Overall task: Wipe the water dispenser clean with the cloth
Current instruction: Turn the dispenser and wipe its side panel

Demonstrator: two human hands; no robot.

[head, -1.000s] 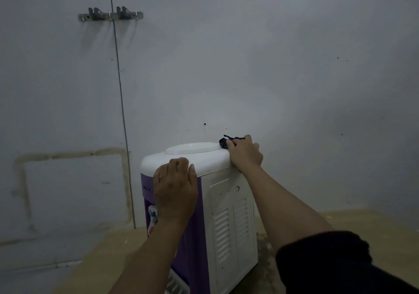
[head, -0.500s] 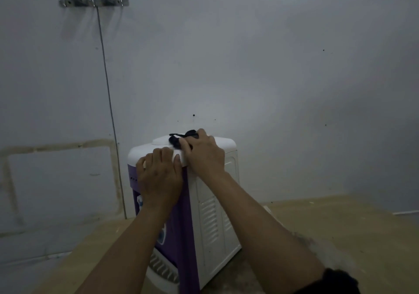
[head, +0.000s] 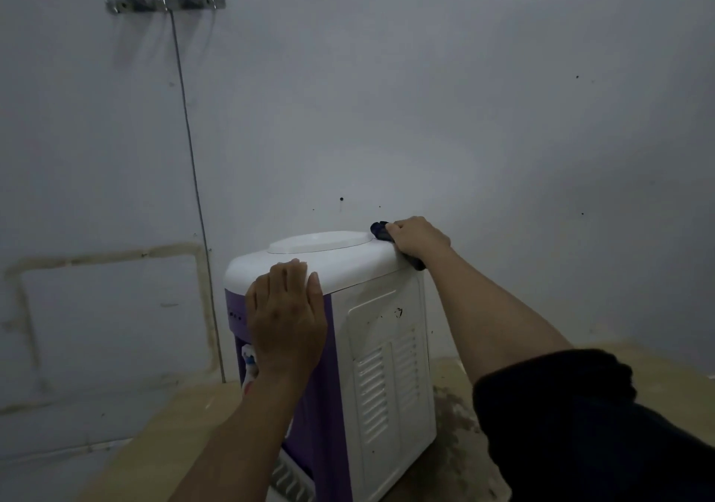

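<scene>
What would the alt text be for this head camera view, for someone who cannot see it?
A person's right hand presses a dark cloth on the far right corner of a white and purple water dispenser, while the left hand rests flat on its near top edge. It stands on a wooden surface against a grey wall.

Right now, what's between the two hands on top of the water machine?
In the head view, a round white lid sits between the left hand and right hand.
</scene>
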